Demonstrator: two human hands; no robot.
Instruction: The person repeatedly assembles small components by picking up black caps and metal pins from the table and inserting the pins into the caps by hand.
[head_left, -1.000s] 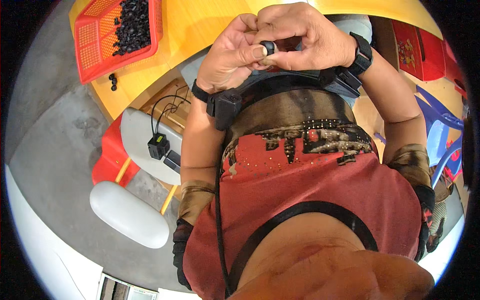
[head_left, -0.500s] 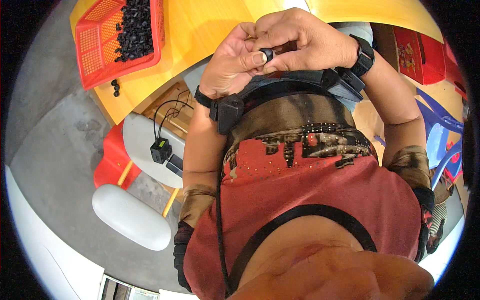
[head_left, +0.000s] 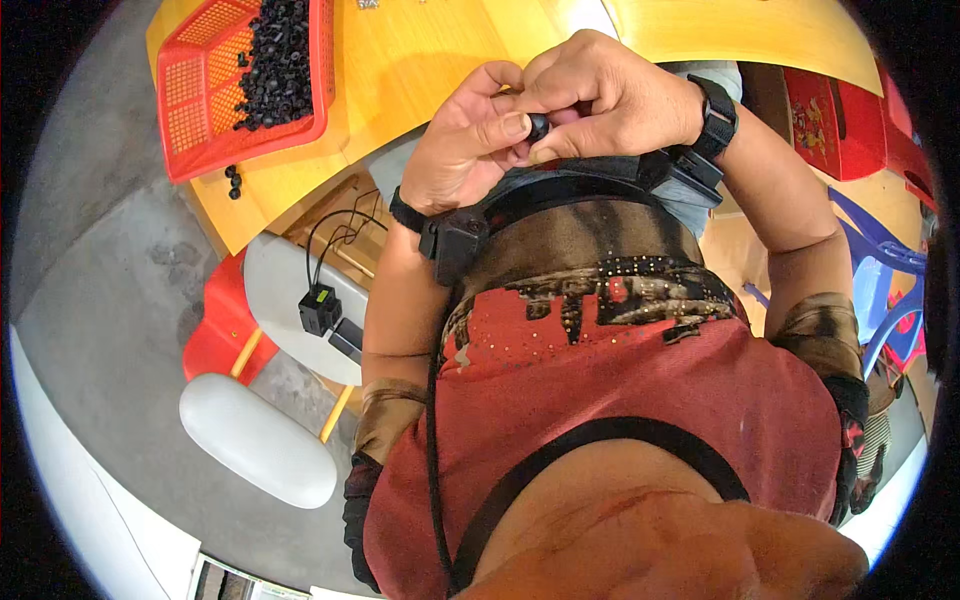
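Note:
Between my two hands is a small round black plastic piece (head_left: 538, 127), held over my lap near the table's edge. The thumb and fingers of my left hand (head_left: 470, 135) close on it from the left. My right hand (head_left: 620, 100) pinches at the same piece from the right, its fingertips meeting those of the left. My fingers cover part of the piece, so its full shape is hidden. A red plastic basket (head_left: 322, 100) stands on the table to the left, with a heap of similar small black pieces (head_left: 278, 70) in it.
The yellow table (head_left: 400, 75) curves across the top. A few loose black pieces (head_left: 234, 182) lie beside the basket. At the left are a grey-and-red chair (head_left: 258, 430) and a small black box with cables (head_left: 320, 308). Blue plastic chairs (head_left: 880, 260) and a red box (head_left: 835, 120) stand right.
Both hands, still around the black piece, sit slightly lower in the view. The basket and table have also shifted a little as the view moved.

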